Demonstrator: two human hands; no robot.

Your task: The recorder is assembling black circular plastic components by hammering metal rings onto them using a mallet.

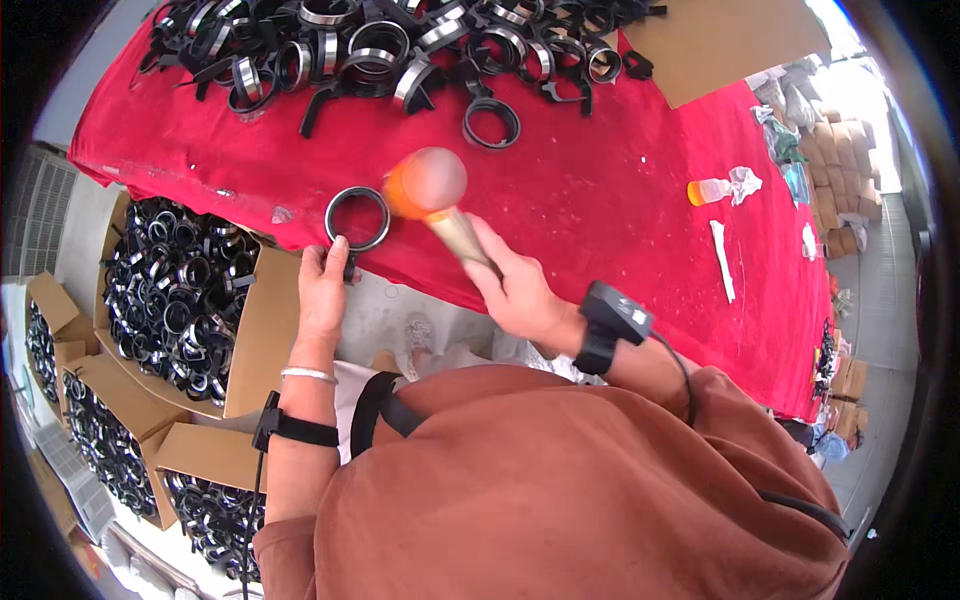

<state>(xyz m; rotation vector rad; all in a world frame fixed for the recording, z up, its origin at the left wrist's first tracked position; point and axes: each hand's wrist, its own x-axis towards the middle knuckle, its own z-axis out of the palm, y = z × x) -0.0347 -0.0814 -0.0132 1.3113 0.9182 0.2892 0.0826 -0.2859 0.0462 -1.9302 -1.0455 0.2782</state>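
Note:
My left hand (322, 292) grips the tab of a black ring-shaped part with a silvery inner band (331, 208), which lies at the near edge of the red-covered table. In my right hand (522, 292) is a mallet (428, 184) with an orange and pale rounded head and a light handle. The mallet's head is blurred and hangs just right of the ring; I cannot tell whether they touch. Beyond the mallet another black ring (491, 124) lies apart on the cloth.
Many similar rings (375, 60) are heaped along the table's far side beside a cardboard piece (725, 45). To my left stand open cartons (262, 335) full of rings. A small orange-capped bottle (712, 191) and a white strip (722, 262) lie at the right on the red cloth (600, 200).

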